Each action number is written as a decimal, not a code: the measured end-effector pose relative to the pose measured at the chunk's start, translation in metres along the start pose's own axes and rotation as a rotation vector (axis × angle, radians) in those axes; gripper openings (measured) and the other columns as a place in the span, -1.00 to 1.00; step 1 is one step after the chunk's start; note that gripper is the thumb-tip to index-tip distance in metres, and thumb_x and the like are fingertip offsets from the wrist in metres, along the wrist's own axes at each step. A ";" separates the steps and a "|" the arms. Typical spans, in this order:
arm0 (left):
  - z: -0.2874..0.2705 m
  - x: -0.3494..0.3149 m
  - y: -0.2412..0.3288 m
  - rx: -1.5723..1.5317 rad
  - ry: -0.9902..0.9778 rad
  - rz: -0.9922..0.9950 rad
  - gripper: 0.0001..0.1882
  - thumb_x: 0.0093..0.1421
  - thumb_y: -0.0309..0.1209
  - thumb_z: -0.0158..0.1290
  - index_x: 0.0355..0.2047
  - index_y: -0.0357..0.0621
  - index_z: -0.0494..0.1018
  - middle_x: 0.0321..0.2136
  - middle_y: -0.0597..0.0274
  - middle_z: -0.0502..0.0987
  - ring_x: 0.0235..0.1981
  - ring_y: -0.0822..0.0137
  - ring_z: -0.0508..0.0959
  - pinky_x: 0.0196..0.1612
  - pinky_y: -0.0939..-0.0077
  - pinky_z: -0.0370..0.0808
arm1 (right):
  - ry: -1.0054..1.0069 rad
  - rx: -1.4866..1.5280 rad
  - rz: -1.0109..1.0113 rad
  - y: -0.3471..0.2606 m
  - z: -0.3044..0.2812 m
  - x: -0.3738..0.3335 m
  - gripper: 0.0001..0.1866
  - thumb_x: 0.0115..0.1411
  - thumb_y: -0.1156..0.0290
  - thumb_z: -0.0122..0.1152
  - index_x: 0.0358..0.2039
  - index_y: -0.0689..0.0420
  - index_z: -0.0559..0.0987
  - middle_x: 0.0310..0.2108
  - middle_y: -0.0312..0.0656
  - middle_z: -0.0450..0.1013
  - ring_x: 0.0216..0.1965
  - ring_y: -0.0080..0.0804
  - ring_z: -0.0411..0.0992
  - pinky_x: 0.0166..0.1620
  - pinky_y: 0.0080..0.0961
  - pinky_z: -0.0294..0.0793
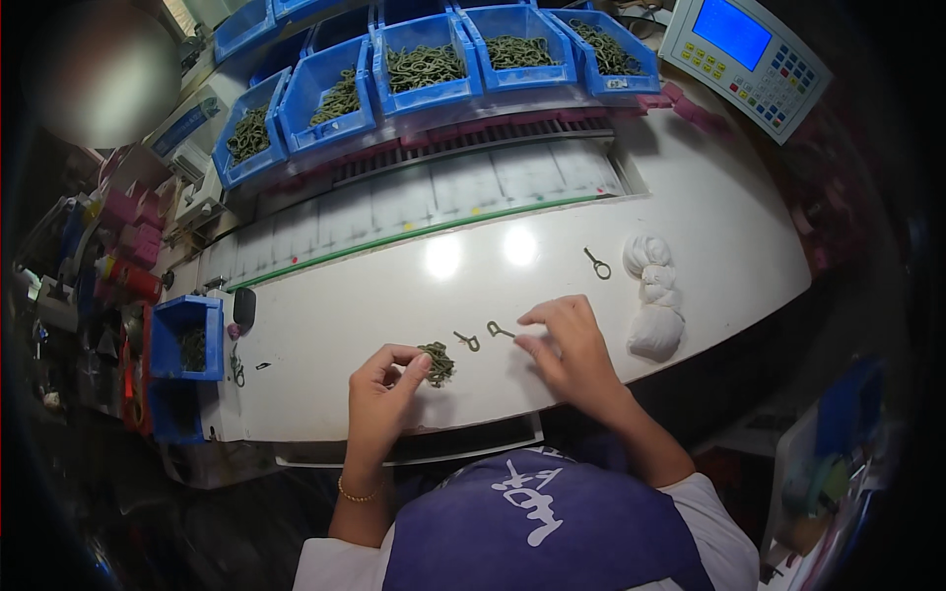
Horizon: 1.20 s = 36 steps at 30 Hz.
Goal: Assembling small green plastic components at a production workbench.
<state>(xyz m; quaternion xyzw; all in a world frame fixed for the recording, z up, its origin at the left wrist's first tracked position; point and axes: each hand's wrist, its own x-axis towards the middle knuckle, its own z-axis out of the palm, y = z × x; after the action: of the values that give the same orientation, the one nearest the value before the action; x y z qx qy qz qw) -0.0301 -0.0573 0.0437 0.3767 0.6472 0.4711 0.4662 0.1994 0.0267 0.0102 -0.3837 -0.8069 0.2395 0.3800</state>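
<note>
My left hand (386, 387) is closed, thumb and forefinger together at the near side of a small bunch of dark green looped hook pieces (438, 364). Its other fingers curl behind. To the right of the bunch, a single green looped piece (468, 341) lies on the white table. Another looped piece (498, 330) has its stem end at the fingertips of my right hand (572, 357). That hand's thumb and forefinger are apart, and the stem seems to lie by the thumb. Farther right rests a green ring-ended piece (598, 264).
Blue bins (431, 92) of green pieces line the back, behind a green-edged glass strip (414, 229). A knotted white cloth bundle (656, 295) lies at right, below a keypad display unit (746, 59). Another blue bin (187, 340) and a black object (244, 306) are at left.
</note>
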 end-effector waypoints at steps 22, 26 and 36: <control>0.010 0.002 0.001 -0.249 -0.289 -0.061 -0.79 0.25 -0.36 0.15 -0.27 -0.29 0.60 -0.57 0.34 0.50 -0.69 0.64 0.27 -0.65 0.74 0.14 | 0.050 -0.336 -0.309 -0.056 0.013 0.010 -0.80 0.00 0.45 0.29 -0.33 0.10 0.49 -0.20 -0.25 0.39 -0.09 -0.28 0.30 0.07 -0.18 0.25; 0.001 -0.003 0.005 -0.307 -0.288 -0.084 -0.80 0.26 -0.39 0.12 -0.35 -0.32 0.59 -0.58 0.32 0.48 -0.70 0.63 0.27 -0.65 0.74 0.14 | 0.103 -0.244 -0.319 -0.060 0.017 0.008 -0.76 -0.01 0.43 0.35 -0.31 0.10 0.52 -0.21 -0.28 0.42 -0.12 -0.29 0.33 0.05 -0.16 0.27; -0.010 -0.005 0.007 -0.394 -0.340 -0.127 -0.81 0.28 -0.36 0.11 -0.31 -0.24 0.62 -0.57 0.37 0.48 -0.67 0.66 0.28 -0.64 0.77 0.12 | 0.131 -0.169 -0.313 -0.065 0.019 0.010 -0.76 -0.05 0.44 0.40 -0.33 0.10 0.58 -0.23 -0.27 0.45 -0.16 -0.28 0.35 -0.01 -0.16 0.33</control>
<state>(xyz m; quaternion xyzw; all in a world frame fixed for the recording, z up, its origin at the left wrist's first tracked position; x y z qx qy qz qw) -0.0374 -0.0628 0.0534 0.3109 0.4777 0.4877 0.6613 0.1514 -0.0055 0.0472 -0.2986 -0.8475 0.0834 0.4308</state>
